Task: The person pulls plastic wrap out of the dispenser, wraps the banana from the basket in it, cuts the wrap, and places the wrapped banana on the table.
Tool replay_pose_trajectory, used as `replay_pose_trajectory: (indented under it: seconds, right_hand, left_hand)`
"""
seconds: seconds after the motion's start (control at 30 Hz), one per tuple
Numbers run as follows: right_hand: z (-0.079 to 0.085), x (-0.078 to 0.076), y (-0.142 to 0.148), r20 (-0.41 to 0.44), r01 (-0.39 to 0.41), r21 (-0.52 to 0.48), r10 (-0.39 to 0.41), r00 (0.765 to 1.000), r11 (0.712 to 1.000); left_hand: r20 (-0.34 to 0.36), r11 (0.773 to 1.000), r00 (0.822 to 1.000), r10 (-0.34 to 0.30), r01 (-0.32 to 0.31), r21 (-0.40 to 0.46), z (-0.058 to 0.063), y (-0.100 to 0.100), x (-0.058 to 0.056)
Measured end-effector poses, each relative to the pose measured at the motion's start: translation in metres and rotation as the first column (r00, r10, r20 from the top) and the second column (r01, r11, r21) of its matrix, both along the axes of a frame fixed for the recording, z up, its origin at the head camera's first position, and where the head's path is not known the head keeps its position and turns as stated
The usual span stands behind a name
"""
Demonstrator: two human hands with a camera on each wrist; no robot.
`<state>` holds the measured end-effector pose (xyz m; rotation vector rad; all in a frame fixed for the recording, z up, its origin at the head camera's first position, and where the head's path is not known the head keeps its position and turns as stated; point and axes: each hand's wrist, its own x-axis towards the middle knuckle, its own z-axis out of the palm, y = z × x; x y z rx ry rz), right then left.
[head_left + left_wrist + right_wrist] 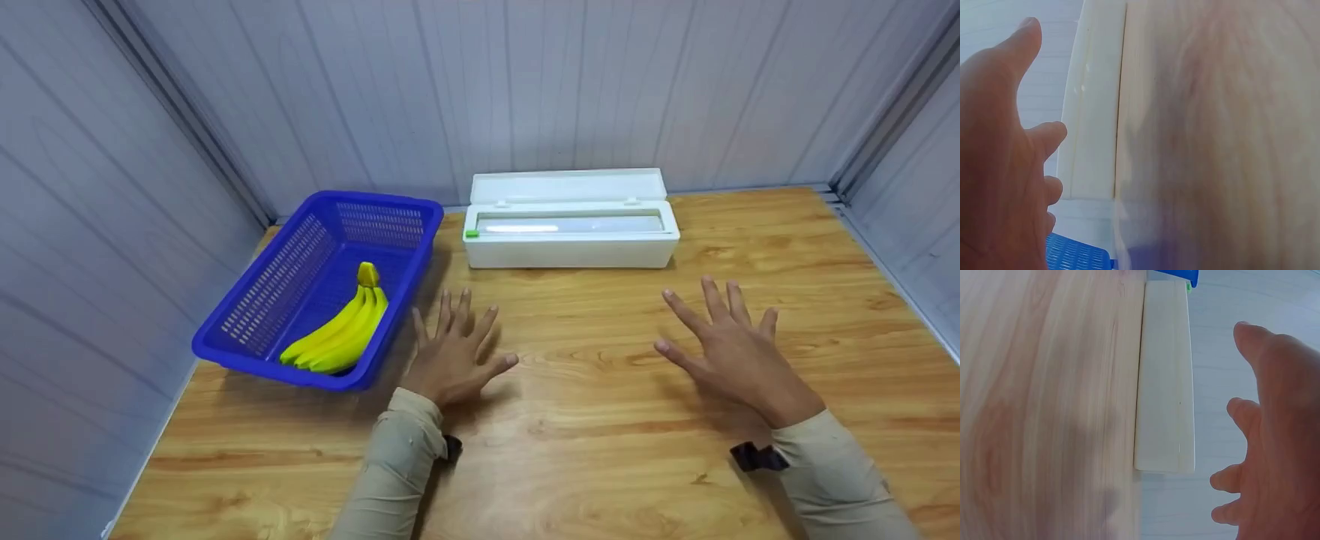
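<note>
Reaching forward over a wood-grained surface (585, 465), a person's left hand (454, 364) and right hand (739, 360) lie well apart, palms turned downward. The fingers of both are extended and spread, each thumb standing away from the rest and directed inward. Just beside the left hand, on its outer side, stands a blue perforated basket (259, 366), set obliquely, with its far end towards the panelled back wall (600, 82). In the near part of the basket rests a bunch of yellow bananas (341, 330), close along the right-hand side wall, the joined stem pointing away from the person and the tips towards the near left. Beyond the hands, to the right of the basket and apart from it, a white cling-film dispenser (574, 253) lies lengthwise before the back wall. Its lid (568, 186) is raised and tilted back, exposing a window with shiny film (570, 224) beneath; a green slider (472, 234) sits at the left end of the front edge. The right hand lies nearest the dispenser's right end, apart from it. Beige sleeves (394, 472) cover both forearms, with a dark device (759, 457) visible at each wrist.
</note>
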<state>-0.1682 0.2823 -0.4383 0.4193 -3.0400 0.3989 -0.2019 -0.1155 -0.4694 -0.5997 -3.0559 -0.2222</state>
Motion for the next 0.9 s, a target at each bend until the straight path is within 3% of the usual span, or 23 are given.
replay_pose_trajectory:
  seconds: [0.9]
  right_hand:
    - [-0.006,0.004,-0.008,-0.015,-0.039,0.020,0.040,0.999,0.999]
  left_hand:
    - [-0.038,0.999,0.999,-0.037,0.037,-0.004,0.001,0.011,0.007]
